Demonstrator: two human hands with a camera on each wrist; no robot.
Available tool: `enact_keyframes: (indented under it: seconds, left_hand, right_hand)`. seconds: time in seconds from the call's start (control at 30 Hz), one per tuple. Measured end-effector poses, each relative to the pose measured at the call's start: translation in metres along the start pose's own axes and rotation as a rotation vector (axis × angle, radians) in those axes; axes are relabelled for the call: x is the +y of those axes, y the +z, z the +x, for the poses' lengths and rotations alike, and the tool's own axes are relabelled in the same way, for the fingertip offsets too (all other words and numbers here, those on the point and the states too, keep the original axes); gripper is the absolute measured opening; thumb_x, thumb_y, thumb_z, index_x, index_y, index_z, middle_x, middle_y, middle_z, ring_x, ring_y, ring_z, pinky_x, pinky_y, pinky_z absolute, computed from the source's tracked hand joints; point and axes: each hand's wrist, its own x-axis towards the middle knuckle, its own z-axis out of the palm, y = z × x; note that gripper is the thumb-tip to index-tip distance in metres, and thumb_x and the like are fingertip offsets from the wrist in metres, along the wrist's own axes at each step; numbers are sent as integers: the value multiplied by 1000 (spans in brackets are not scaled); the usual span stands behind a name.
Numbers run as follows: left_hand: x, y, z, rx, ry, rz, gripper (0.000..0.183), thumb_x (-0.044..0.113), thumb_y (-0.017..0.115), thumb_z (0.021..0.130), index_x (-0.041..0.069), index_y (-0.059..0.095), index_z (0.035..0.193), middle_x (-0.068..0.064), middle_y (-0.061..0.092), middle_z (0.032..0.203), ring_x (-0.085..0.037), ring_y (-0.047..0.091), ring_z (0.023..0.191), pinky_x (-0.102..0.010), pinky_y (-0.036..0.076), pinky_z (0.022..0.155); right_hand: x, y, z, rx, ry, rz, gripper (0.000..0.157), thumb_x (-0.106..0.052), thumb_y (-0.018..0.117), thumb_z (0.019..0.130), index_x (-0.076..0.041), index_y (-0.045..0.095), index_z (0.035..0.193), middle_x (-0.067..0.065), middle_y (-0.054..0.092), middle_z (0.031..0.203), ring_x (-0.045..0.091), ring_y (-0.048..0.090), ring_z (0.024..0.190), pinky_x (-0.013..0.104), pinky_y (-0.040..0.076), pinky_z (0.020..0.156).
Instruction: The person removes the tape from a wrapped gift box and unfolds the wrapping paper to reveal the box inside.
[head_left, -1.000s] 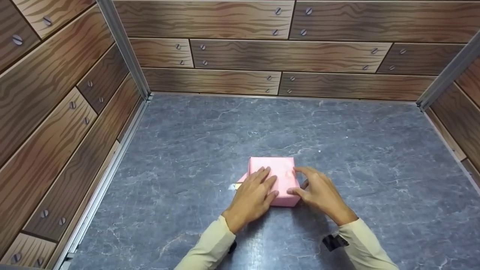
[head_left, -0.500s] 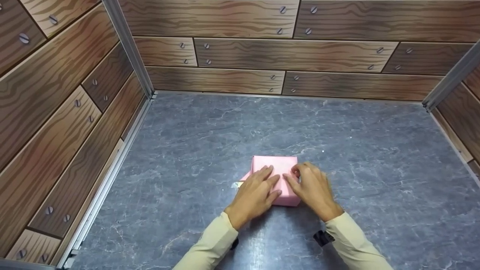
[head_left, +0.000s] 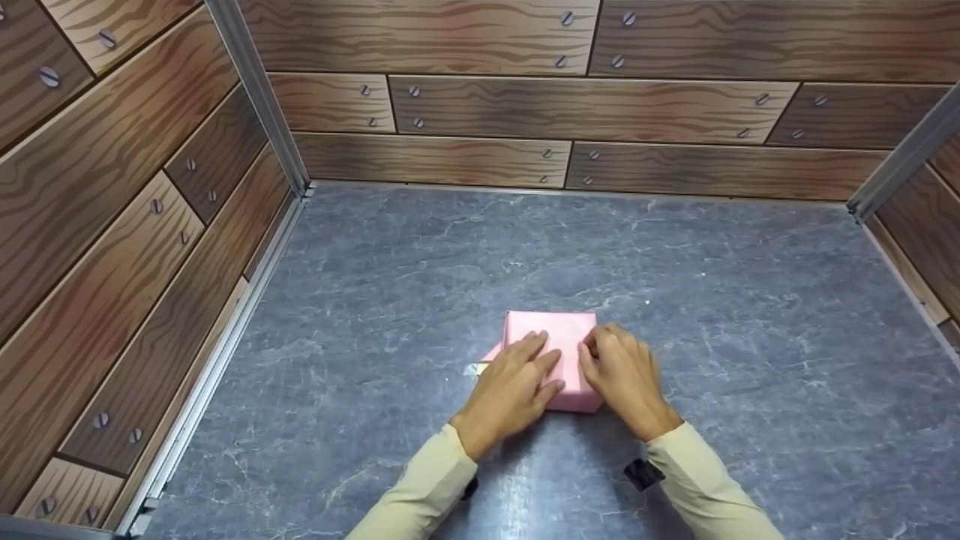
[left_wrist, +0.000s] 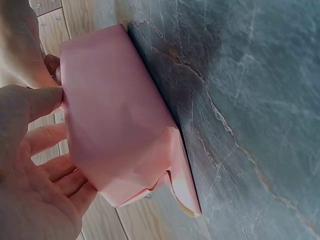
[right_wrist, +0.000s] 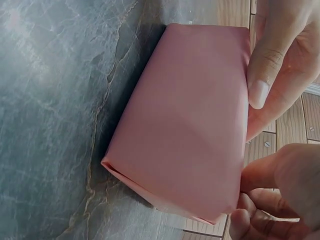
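Note:
A box wrapped in pink paper (head_left: 551, 324) sits on the grey marbled tabletop. My left hand (head_left: 506, 386) lies across its top with fingers spread and fairly straight. At the box's right upper edge is my right hand (head_left: 622, 375), its thumb and curled fingers drawn together against the paper. Seen from the left wrist, a loose paper flap (left_wrist: 182, 185) sticks out at one end of the box, its inner side pale. In the right wrist view the right hand's fingertips (right_wrist: 240, 220) bend in beside the folded corner; what they pinch there is partly hidden.
Panels printed with wood planks (head_left: 480, 109) stand at the back and both sides, joined by metal corner strips (head_left: 259, 90). A small pale strip (head_left: 471, 369) shows at the box's left side. Tiny white specks (head_left: 647, 302) dot the tabletop beyond the box.
My right hand has come in from the right side onto the box's top edge, then drawn its thumb slightly back to the right. The left hand stays on top; the view shifted slightly.

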Motion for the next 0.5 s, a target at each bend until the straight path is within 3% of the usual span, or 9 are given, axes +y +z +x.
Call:
enact_keyframes:
  seconds: [0.5]
  left_hand:
    - [1, -2, 0, -9, -7, -35, 43, 32, 65, 99, 7, 65, 134, -19, 53, 147, -32, 48, 139, -42, 37, 116]
  right_hand:
    - [8, -6, -1, -11, 34, 16, 8, -4, 70, 85, -4, 65, 78, 10, 64, 76, 34, 63, 66, 52, 51, 58]
